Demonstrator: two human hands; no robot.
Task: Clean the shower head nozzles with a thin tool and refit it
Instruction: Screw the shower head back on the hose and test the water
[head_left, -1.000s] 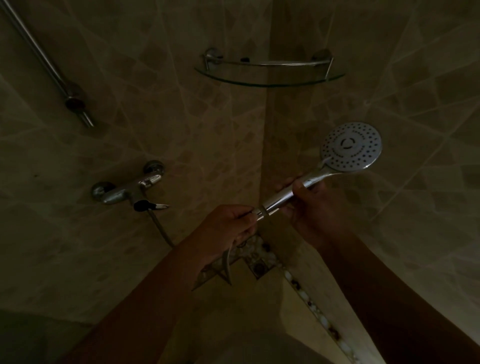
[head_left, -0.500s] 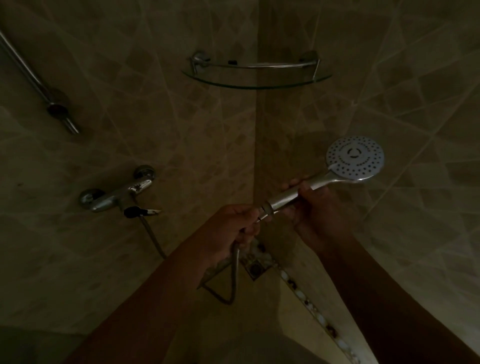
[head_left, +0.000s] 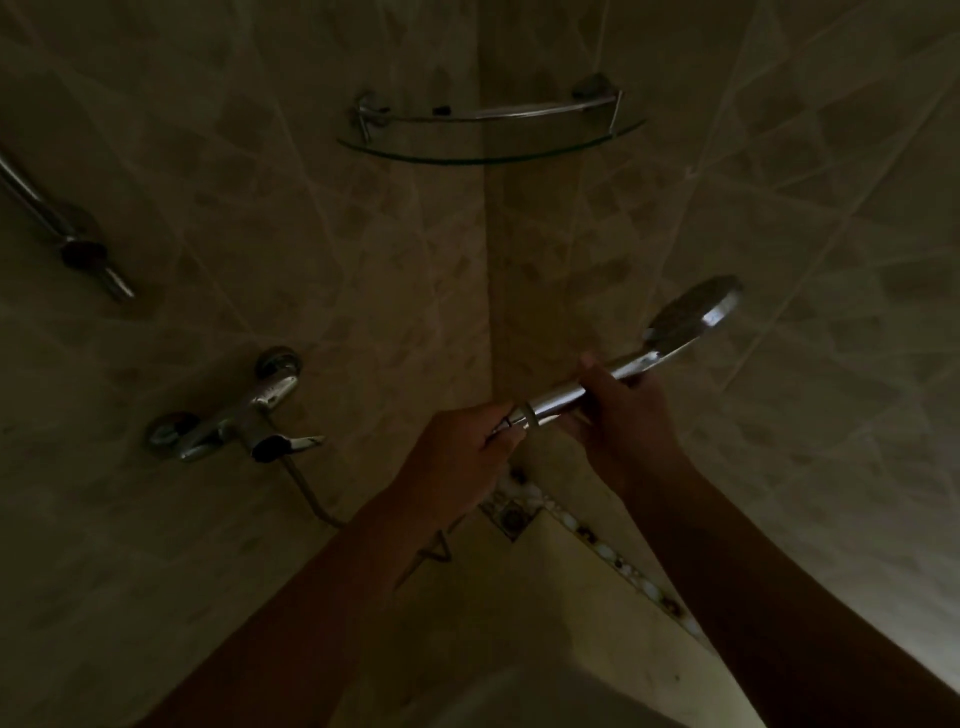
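A chrome shower head (head_left: 693, 312) is held out over the shower corner, its round face turned away so only the rim and back show. My right hand (head_left: 621, 415) grips its handle. My left hand (head_left: 460, 457) pinches the hose nut at the handle's lower end. The metal hose (head_left: 306, 491) runs from the nut, hidden under my left forearm, down in a loop and up to the wall mixer tap (head_left: 234, 413). No thin tool is visible.
A glass corner shelf (head_left: 488, 148) with a chrome rail hangs above. The slide rail with its holder (head_left: 80, 249) is on the left wall. A floor drain (head_left: 511, 517) sits in the corner below my hands. The room is dim.
The shower head has rotated in my right hand, so the nozzle face that showed before now points away. My left hand has stayed at the hose nut.
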